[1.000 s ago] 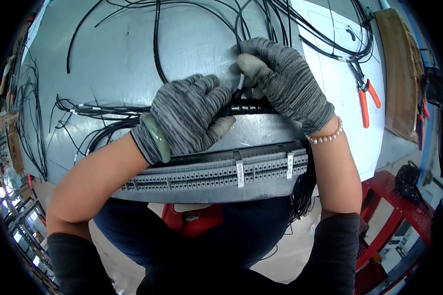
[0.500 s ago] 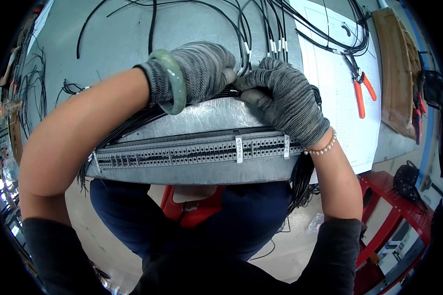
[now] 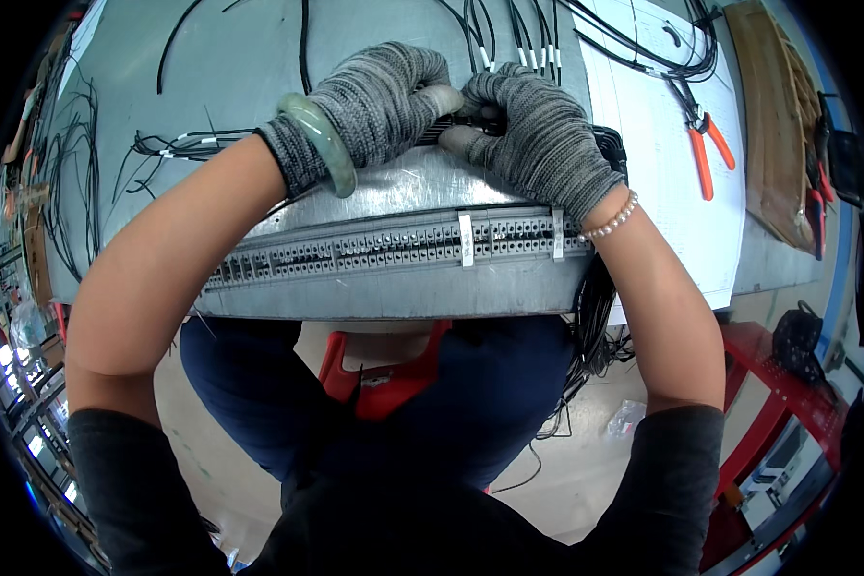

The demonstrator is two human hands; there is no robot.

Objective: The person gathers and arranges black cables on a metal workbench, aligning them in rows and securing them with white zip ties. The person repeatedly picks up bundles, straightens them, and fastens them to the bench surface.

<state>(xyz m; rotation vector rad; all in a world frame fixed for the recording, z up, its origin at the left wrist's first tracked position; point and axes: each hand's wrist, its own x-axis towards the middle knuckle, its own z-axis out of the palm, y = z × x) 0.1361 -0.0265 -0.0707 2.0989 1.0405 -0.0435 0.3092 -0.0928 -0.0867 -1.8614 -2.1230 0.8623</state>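
My left hand (image 3: pixel 389 106), in a grey knitted glove, is closed with thumb and fingers pinched at a bundle of black wires (image 3: pixel 439 130). My right hand (image 3: pixel 538 134), gloved the same way, grips the bundle just beside it, and the fingertips of the two hands nearly meet. The gloves hide most of the held part. Below the hands, a long row of grey terminal blocks (image 3: pixel 355 252) is fixed on a metal panel (image 3: pixel 374 293) at the near side. Wire ends with white sleeves (image 3: pixel 187 152) stick out left of my left wrist.
Several black cables with white sleeves (image 3: pixel 538 53) lie beyond my hands. Orange-handled pliers (image 3: pixel 706 154) rest on white paper sheets (image 3: pixel 643 144) at right, near a brown cardboard box (image 3: pixel 773 134). Loose black wires (image 3: pixel 595 317) hang off the panel's right end. A red stool (image 3: pixel 384 384) stands below.
The whole view has shifted, so the panel appears higher. The black wires along the left of the terminal row no longer show there. Both hands stay closed on the bundle.
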